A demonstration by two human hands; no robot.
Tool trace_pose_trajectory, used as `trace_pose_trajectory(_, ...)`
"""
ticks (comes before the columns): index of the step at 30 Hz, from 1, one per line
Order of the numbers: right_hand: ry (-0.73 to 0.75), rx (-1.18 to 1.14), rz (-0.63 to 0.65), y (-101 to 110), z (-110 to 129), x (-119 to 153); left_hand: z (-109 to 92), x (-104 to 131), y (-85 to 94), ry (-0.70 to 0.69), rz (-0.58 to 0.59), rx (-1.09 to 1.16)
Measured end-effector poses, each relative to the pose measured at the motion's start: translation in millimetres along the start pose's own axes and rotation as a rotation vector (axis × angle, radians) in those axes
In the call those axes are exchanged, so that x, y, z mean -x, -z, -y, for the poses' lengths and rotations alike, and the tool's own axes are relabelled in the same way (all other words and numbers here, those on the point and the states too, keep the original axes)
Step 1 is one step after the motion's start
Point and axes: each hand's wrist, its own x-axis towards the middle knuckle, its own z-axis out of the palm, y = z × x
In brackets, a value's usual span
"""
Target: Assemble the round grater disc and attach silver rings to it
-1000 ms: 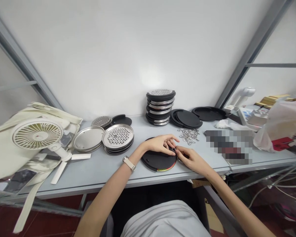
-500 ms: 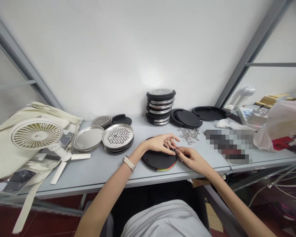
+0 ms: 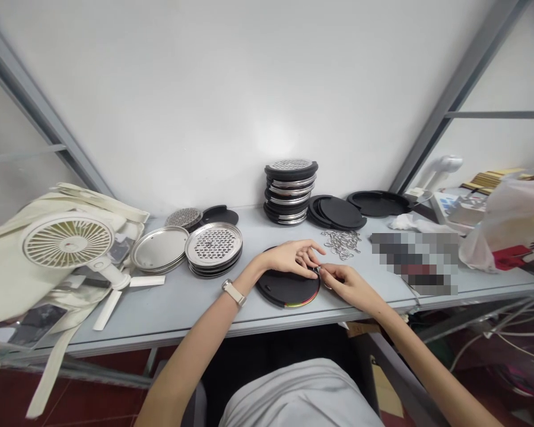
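Black and round, a shallow disc (image 3: 285,289) lies flat on the grey tabletop (image 3: 196,305) just below the centre of the frame, its lower right edge showing a shiny curved rim with red and yellow tints. The person's left hand (image 3: 293,259) reaches over the disc's upper part, some fingers curled, one stretched out toward the right, the thumb pointing at the disc's right edge. Right thumb and fingertips are pinched on a small metal piece (image 3: 317,270) at that edge, the right hand (image 3: 343,286) itself lying just beside the disc. Whether the left thumb also grips the piece cannot be told; its exact shape is mostly hidden.

Above the right hand, right of centre, lies a loose heap of bent-wire clips (image 3: 342,243). Behind it sit black round lids (image 3: 342,212), overlapping, with a larger black tray (image 3: 379,203) touching or nearly touching them on the right. At the centre, against the wall, rises a tall stack of black and silver discs (image 3: 290,193), topped by a perforated plate. Left of centre stand a pile of grater plates (image 3: 213,244) and, next to it, a pile of plain metal discs (image 3: 159,249). A cream handheld fan (image 3: 69,241) occupies the left of the frame; a pale wristwatch (image 3: 234,292) circles the left wrist.
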Motion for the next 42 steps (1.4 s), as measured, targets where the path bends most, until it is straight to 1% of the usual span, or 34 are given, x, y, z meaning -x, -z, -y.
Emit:
trace_pose_trajectory(7,0.007,0.010,0.004,0.5,0.2,0.2,4.3,-0.2,0.7,-0.050,0.009,0.001)
trace_pose_trajectory(12,0.015,0.042,-0.007,0.8,2.0,0.5,3.4,-0.3,0.1,-0.045,0.010,0.007)
trace_pose_trajectory(17,0.022,0.115,-0.016,1.8,5.8,0.7,4.2,-1.5,-0.1,-0.011,-0.008,0.015)
trace_pose_trajectory(25,0.029,0.164,-0.020,1.8,5.1,1.3,8.4,-0.8,1.3,-0.066,0.008,0.022)
trace_pose_trajectory(42,0.020,0.142,-0.025,2.0,4.9,2.0,5.9,0.1,1.9,-0.042,0.016,0.020)
